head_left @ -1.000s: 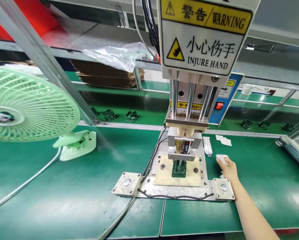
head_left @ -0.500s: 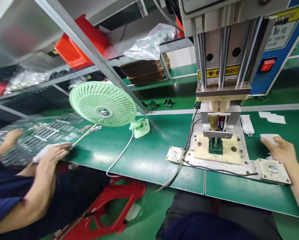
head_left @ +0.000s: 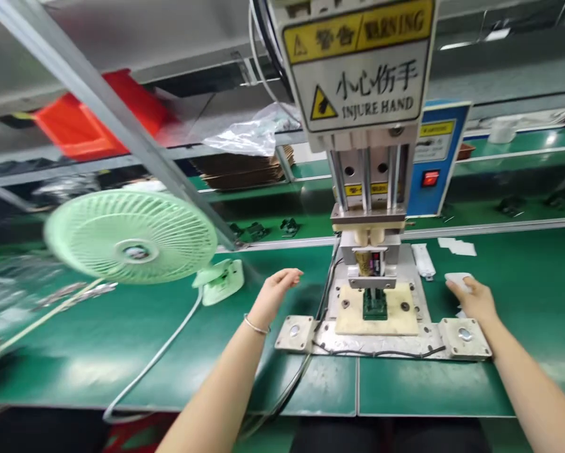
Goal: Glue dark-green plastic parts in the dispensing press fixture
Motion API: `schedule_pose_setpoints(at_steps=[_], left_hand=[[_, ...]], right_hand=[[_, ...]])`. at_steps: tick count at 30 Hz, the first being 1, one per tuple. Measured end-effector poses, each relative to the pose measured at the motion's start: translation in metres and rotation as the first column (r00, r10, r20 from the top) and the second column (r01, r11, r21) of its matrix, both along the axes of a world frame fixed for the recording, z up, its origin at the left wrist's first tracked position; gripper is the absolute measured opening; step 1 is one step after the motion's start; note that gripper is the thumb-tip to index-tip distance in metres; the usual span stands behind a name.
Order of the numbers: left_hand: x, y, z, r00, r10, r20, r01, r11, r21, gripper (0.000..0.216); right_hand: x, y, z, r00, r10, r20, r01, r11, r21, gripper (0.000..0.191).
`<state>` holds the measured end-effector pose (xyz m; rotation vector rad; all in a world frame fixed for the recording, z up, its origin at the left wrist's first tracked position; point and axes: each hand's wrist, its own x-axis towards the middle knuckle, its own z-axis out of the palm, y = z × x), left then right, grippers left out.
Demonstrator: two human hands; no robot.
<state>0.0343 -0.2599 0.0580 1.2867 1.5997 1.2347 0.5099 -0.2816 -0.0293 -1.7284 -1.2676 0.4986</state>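
Left hand (head_left: 277, 290), forearm raised off the bench (head_left: 122, 352) and a thin bracelet (head_left: 255, 325) at the wrist, hangs open and empty in the air, fingers loosely curled toward the press (head_left: 374, 251). Right hand (head_left: 471, 298), arm stretched forward along the bench's right part, rests palm down with fingers closed over a small white piece (head_left: 457, 279) just beside the press's metal base plate (head_left: 381, 343). A green fan (head_left: 131, 236) stands toward the bench's left rear edge.

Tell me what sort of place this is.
Most likely a factory assembly line: a bench press with an "INJURE HAND" warning label, long green-matted workbenches, and small dark parts lined along the back bench.
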Motion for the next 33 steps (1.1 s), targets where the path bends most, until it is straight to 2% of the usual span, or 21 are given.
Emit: schedule_pose_setpoints(at_steps=[2,3,6,8,11,13,25,33], left_hand=[[0.003,0.036,-0.014,0.983,0.057,0.174,-0.048,0.997,-0.052,0.049],[0.005,0.047,-0.022,0.973,0.098,0.207,-0.09,0.995,-0.048,0.052],[0.008,0.054,-0.039,0.965,0.158,0.211,-0.163,0.987,0.007,0.058],[0.006,0.049,-0.044,0.986,0.099,0.133,-0.101,0.995,0.003,0.061],[0.001,0.044,-0.043,0.999,-0.012,-0.036,0.01,0.999,-0.045,0.067],[-0.003,0.045,-0.04,0.996,-0.041,-0.081,0.036,0.997,-0.07,0.072],[-0.002,0.05,-0.029,0.995,-0.06,-0.081,0.045,0.983,-0.177,0.08],[-0.011,0.056,-0.036,0.991,-0.062,-0.122,0.041,0.986,-0.164,0.073]], right_hand=[[-0.001,0.002,-0.003,1.0,0.022,-0.002,-0.022,0.999,-0.031,0.051],[-0.001,0.003,-0.005,0.999,0.031,-0.007,-0.032,0.998,-0.046,0.05],[-0.002,0.006,-0.01,0.997,0.067,-0.041,-0.07,0.995,-0.077,0.047],[-0.003,0.007,-0.011,0.993,0.099,-0.061,-0.103,0.992,-0.067,0.045],[-0.006,0.008,-0.011,0.987,0.138,-0.085,-0.14,0.99,-0.022,0.044],[-0.008,0.008,-0.011,0.984,0.147,-0.102,-0.147,0.989,0.005,0.045],[-0.008,0.015,-0.019,0.983,0.162,-0.09,-0.163,0.987,-0.002,0.039],[-0.009,0.016,-0.017,0.977,0.181,-0.113,-0.181,0.983,0.016,0.04]])
